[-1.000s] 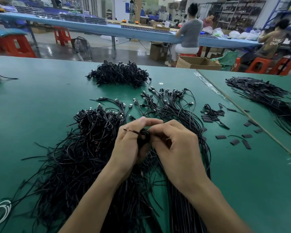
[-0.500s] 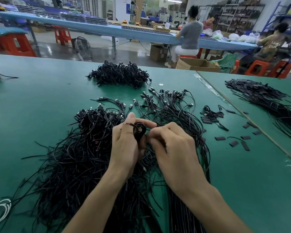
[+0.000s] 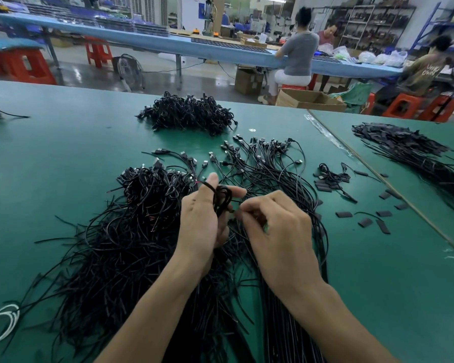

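My left hand (image 3: pixel 201 221) holds a small coil of black cable (image 3: pixel 222 199) between thumb and fingers, above the green table (image 3: pixel 63 158). A stripped red-tipped end sticks out past its forefinger. My right hand (image 3: pixel 278 231) is just to the right, fingers curled, pinching the cable's loose end beside the coil. Under both hands lie loose black cables (image 3: pixel 268 169) with plugs fanned out, and a tangled heap of coiled cables (image 3: pixel 152 184) to the left.
A pile of finished black bundles (image 3: pixel 189 115) lies at the back. Short black sleeve pieces (image 3: pixel 364 216) are scattered to the right. More black cables (image 3: pixel 414 150) lie on the adjoining table. A white cable loop (image 3: pixel 0 323) sits at the lower left. People sit at a blue bench (image 3: pixel 168 44) behind.
Both hands have moved a little away from me with the coil. The left hand's forefinger has lifted and the coil stands higher in its grip.
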Demonstrator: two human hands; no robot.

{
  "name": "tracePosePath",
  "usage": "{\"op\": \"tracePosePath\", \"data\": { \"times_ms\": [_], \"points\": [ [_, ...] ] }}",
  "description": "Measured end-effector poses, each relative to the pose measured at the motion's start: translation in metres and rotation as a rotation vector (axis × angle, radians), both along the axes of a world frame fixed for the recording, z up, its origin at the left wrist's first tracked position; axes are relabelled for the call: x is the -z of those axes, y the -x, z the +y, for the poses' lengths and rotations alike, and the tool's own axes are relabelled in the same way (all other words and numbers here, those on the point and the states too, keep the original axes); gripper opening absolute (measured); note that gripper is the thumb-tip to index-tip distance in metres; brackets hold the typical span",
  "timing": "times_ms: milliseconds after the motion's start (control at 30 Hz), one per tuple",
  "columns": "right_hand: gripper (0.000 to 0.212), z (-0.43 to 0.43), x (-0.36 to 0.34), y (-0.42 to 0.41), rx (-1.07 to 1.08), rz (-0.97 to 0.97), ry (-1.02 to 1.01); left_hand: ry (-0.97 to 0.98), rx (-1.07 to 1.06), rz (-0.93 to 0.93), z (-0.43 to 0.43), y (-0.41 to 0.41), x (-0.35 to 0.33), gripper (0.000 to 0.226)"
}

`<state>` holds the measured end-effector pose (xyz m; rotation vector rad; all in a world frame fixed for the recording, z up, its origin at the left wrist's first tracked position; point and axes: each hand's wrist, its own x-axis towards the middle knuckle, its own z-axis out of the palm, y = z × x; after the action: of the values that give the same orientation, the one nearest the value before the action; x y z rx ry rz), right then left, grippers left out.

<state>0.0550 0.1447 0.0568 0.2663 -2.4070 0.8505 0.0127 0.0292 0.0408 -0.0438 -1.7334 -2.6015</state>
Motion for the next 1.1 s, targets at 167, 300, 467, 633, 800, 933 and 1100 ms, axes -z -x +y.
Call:
{"op": "tracePosePath", "data": {
  "times_ms": [167,300,467,633,800,933,1100],
  "points": [
    [0.016,0.000,-0.006,0.005,-0.060,-0.057,0.149,-0.036,0.113,0.052,0.004,-0.004,0.000,0.048],
    [0.020,0.004,-0.006,0.006,-0.166,-0.183,0.170,0.021,0.084,0.107,0.004,-0.005,0.000,0.055],
    [0.005,0.006,-0.002,-0.001,-0.071,-0.053,-0.064,0.066,0.001,0.057,0.005,-0.004,0.003,0.065],
    [0.007,0.008,-0.009,-0.005,-0.173,0.204,-0.587,0.108,0.031,0.035,0.003,-0.002,0.006,0.067],
    [0.006,0.013,-0.029,-0.004,-0.344,0.250,-0.813,0.229,0.355,-0.012,-0.006,0.000,0.015,0.041],
    [0.004,0.018,-0.038,-0.001,-0.427,0.003,-0.716,0.227,0.535,-0.164,-0.006,-0.004,0.014,0.032],
    [0.006,0.026,-0.032,0.005,-0.369,-0.285,-0.275,0.203,0.716,-0.304,-0.007,0.000,0.010,0.066]
  ]
}}
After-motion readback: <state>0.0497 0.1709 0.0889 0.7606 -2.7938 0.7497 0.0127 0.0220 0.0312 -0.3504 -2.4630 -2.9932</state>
